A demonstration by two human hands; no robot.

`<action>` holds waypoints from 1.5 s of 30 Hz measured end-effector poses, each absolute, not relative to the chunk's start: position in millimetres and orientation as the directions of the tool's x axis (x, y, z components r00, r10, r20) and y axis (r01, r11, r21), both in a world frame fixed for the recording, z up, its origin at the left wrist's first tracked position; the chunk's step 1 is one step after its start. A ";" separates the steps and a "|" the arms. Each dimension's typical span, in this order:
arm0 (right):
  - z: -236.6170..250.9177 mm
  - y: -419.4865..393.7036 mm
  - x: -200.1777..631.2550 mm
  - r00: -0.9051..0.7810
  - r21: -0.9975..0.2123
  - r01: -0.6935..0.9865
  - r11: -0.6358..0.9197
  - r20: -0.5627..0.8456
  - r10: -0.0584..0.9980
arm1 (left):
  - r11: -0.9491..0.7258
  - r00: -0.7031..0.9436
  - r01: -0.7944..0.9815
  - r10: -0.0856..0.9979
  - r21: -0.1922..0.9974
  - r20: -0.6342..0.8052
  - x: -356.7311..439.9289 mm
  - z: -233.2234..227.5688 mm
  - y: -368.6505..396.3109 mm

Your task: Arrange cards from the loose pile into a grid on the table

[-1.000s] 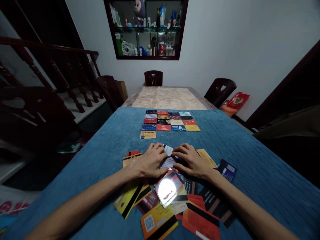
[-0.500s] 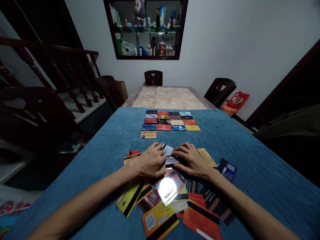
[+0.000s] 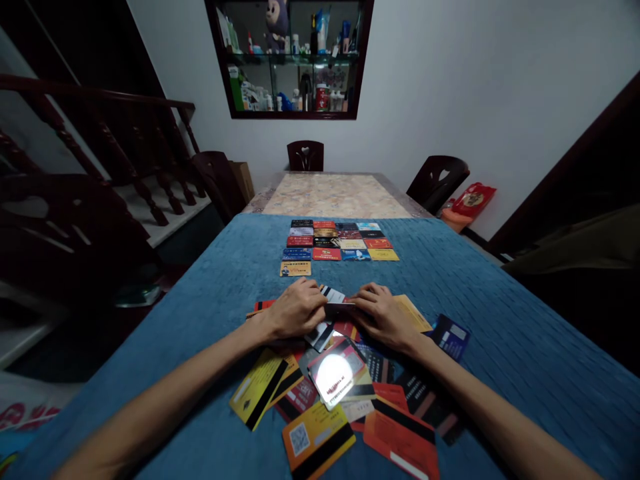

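Head view: your left hand point(image 3: 295, 313) and right hand point(image 3: 383, 319) pinch one card point(image 3: 340, 308) between them, raised edge-on just above the scattered card pile point(image 3: 345, 393) on the blue-covered bench point(image 3: 500, 320).

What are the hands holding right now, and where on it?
Left hand and right hand pinch one card by its two short ends, raised edge-on above the loose pile.

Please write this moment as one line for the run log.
left hand: on card | right hand: on same card, edge lifted | loose card pile below | card grid beyond
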State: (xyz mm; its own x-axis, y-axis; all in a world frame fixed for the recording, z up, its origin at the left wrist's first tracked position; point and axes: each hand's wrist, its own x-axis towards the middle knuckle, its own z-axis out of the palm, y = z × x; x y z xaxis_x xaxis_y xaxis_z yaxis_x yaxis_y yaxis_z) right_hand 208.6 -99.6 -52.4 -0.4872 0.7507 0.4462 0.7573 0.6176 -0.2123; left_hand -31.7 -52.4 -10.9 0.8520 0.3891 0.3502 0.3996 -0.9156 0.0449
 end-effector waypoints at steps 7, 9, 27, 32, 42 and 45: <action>-57.5 -97.5 208.3 -0.369 -0.345 0.741 0.576 0.507 0.779 | -0.863 0.780 0.416 0.501 0.286 0.375 -32.4 -12.0 -50.3; -57.4 -97.2 208.3 -0.315 -0.395 0.730 0.557 0.528 0.789 | -0.849 0.764 0.403 0.518 0.342 0.385 -32.4 -13.4 -49.0; -41.6 -103.7 203.1 -0.154 -0.381 0.734 0.562 0.713 0.684 | -0.846 0.715 0.297 0.505 0.443 0.484 -26.3 -18.4 -56.5; -38.9 -108.1 199.0 -0.251 -0.266 0.764 0.588 0.717 0.650 | -0.851 0.696 0.309 0.507 0.425 0.509 -24.3 -12.6 -62.7; -40.0 -108.1 196.0 -0.291 -0.242 0.755 0.609 0.708 0.643 | -0.850 0.671 0.348 0.521 0.395 0.528 -22.5 -21.1 -64.7; -44.0 -106.2 198.1 -0.277 -0.286 0.748 0.599 0.686 0.673 | -0.832 0.609 0.326 0.548 0.449 0.574 -21.6 -21.8 -66.1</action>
